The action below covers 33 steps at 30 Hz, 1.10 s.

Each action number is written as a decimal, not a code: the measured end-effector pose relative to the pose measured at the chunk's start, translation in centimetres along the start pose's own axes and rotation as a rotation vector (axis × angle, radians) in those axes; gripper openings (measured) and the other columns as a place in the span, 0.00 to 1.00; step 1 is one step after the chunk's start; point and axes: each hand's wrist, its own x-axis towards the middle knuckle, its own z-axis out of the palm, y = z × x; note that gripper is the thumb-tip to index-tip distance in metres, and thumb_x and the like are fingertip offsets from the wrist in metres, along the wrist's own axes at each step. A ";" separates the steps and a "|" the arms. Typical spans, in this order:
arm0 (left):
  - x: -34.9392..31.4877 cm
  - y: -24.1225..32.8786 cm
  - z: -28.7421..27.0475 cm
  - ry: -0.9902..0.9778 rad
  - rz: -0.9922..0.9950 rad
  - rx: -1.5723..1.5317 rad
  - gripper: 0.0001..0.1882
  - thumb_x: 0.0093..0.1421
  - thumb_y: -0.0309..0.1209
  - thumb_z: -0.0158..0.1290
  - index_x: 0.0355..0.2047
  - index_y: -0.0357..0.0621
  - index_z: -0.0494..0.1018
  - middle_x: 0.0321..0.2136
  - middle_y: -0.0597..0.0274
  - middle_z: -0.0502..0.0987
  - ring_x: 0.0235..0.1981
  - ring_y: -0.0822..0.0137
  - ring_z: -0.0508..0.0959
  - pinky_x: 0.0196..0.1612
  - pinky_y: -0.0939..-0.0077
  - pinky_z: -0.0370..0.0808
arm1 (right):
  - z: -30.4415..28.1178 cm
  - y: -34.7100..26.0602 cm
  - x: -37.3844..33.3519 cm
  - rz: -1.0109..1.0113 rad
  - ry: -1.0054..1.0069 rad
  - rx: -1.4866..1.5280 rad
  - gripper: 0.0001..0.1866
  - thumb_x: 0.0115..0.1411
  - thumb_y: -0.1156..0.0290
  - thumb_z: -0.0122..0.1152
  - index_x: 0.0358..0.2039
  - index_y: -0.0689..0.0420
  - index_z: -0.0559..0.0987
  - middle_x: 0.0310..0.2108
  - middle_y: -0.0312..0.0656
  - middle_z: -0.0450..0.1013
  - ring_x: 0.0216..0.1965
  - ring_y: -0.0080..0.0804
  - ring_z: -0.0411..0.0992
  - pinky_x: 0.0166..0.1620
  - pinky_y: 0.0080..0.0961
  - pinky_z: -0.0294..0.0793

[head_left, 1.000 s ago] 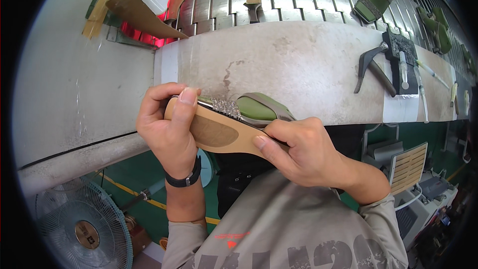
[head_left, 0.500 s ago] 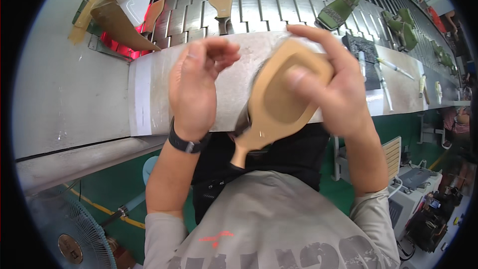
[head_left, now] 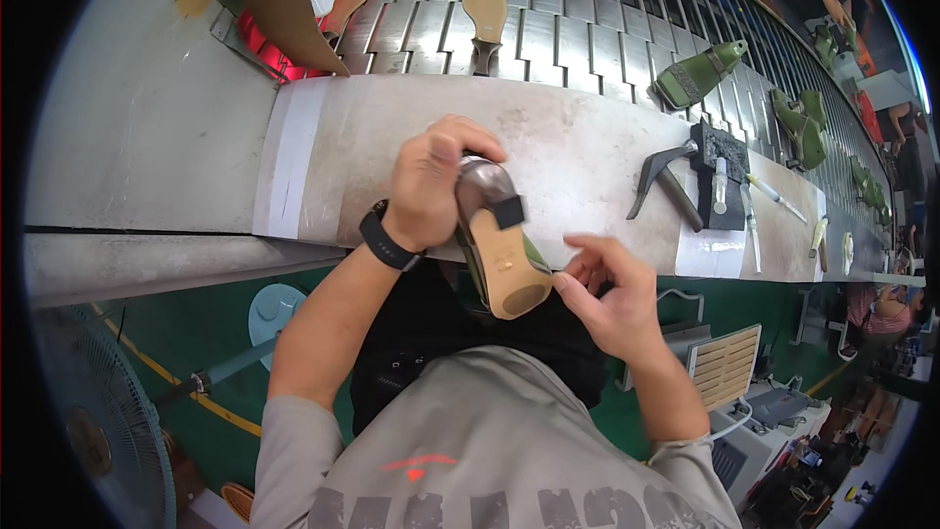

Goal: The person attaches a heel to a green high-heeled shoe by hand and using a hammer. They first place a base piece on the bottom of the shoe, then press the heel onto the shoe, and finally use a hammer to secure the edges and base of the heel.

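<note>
My left hand (head_left: 431,186) is wrapped round the heel end of a shoe (head_left: 509,269) at the near edge of the table. The shoe's tan sole faces up, its toe points toward me, and a dark heel block shows near my fingers. Along the right side of the sole runs a strip of green upper. At that side, near the toe, the thumb and a finger of my right hand (head_left: 615,299) are pinched together; the other fingers are curled. What they pinch, if anything, is too small to make out.
A hammer (head_left: 674,186) leans by a dark block (head_left: 720,171) at the right, with a syringe-like tube (head_left: 774,196) beside it. Beyond the table, a slatted metal conveyor (head_left: 578,49) carries a tan-soled shoe (head_left: 486,15) and several green shoes (head_left: 697,75). A fan (head_left: 93,441) stands lower left.
The shoe has turned, its toe now toward me. My left hand, empty before, has taken its heel end; my right hand has let go of the sole and moved down to the toe side.
</note>
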 end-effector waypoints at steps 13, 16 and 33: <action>-1.2 -0.3 0.0 0.082 -0.093 -0.124 0.54 0.76 0.66 0.14 0.36 0.34 0.82 0.39 0.51 0.83 0.44 0.60 0.81 0.52 0.65 0.76 | 3.1 -6.5 5.4 -0.876 0.161 -0.389 0.22 0.47 0.82 0.78 0.45 0.67 0.85 0.27 0.43 0.79 0.23 0.35 0.76 0.26 0.28 0.75; -1.2 -0.3 0.1 0.068 -0.081 -0.091 0.54 0.76 0.65 0.13 0.36 0.35 0.82 0.38 0.51 0.83 0.43 0.60 0.80 0.52 0.65 0.76 | 4.5 -6.0 6.2 -0.875 0.173 -0.371 0.23 0.46 0.85 0.77 0.46 0.67 0.85 0.27 0.43 0.79 0.24 0.35 0.77 0.26 0.29 0.76; -1.3 -0.3 -0.7 0.060 -0.025 -0.060 0.53 0.77 0.64 0.15 0.35 0.35 0.83 0.38 0.50 0.83 0.43 0.59 0.80 0.52 0.64 0.75 | 6.0 -5.1 7.5 -0.912 0.209 -0.379 0.20 0.49 0.83 0.71 0.45 0.69 0.84 0.28 0.40 0.77 0.26 0.32 0.77 0.28 0.27 0.78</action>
